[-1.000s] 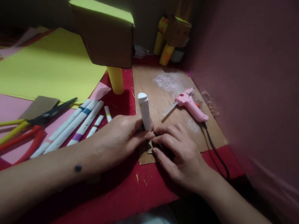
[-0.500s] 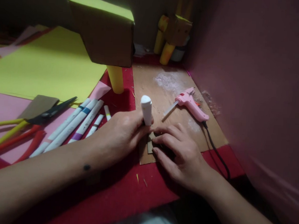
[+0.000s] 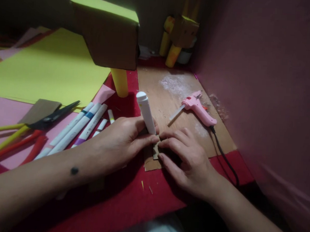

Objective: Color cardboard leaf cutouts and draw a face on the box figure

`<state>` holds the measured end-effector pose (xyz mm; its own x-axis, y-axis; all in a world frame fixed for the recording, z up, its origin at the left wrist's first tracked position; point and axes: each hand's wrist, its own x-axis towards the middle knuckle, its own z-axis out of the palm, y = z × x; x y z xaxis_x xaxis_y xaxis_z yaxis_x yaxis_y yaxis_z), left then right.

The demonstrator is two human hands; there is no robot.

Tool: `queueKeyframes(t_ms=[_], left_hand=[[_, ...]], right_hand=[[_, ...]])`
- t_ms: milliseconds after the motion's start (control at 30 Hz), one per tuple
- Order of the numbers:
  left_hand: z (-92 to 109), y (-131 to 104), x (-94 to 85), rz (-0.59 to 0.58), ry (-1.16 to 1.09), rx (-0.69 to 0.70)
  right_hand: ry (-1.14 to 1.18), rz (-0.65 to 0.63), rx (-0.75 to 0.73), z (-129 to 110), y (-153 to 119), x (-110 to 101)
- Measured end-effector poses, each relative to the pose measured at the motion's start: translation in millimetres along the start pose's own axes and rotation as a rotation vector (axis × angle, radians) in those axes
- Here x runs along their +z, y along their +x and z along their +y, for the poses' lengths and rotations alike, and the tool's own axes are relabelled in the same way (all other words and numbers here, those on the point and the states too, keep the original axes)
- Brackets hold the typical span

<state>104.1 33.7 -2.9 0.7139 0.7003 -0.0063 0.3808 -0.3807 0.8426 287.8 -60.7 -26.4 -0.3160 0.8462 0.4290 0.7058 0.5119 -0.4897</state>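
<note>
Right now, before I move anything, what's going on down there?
The left hand grips a leaning white marker just above a small cardboard piece. The fingers of the right hand are at that piece, which lies on a larger cardboard piece. The marker's lower tip is hidden by the left hand. A pink glue gun lies on the board beyond the right hand; scissors lie off to the left.

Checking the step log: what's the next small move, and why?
Probably a short stroke with the white marker: the left hand grips it upright but leaning, by the small cardboard piece, where the right hand's fingertips rest. The marker's tip is hidden.
</note>
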Motion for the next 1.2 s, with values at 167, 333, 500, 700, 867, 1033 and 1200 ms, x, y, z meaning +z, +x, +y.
queueKeyframes(t_ms=[167, 333, 500, 700, 867, 1033, 1200], left_hand=[[-1.5, 1.3, 2.0, 0.008, 0.073, -0.011], [-4.2, 1.0, 3.1, 0.04, 0.079, 0.02], [-5.0, -0.4, 4.4, 0.047, 0.096, 0.058], [-2.3, 2.9, 5.1, 0.03, 0.098, 0.075], [-2.3, 3.4, 4.3, 0.077, 0.117, 0.097], [-2.8, 1.5, 6.2, 0.02, 0.126, 0.117], [-4.1, 2.3, 4.1, 0.093, 0.11, 0.156]], right_hand=[[-0.004, -0.003, 0.004, 0.8, -0.4, 0.1], [-0.013, 0.0, 0.009, 0.3, -0.4, -0.4], [0.001, -0.003, 0.005, 0.2, 0.1, -0.5], [0.001, -0.006, 0.012, -0.3, -0.4, 0.1], [0.007, -0.002, 0.009, -0.1, -1.0, -0.3], [0.005, -0.001, 0.002, 0.7, -1.0, -0.2], [-0.002, 0.003, 0.009, 0.3, -1.0, -0.1]])
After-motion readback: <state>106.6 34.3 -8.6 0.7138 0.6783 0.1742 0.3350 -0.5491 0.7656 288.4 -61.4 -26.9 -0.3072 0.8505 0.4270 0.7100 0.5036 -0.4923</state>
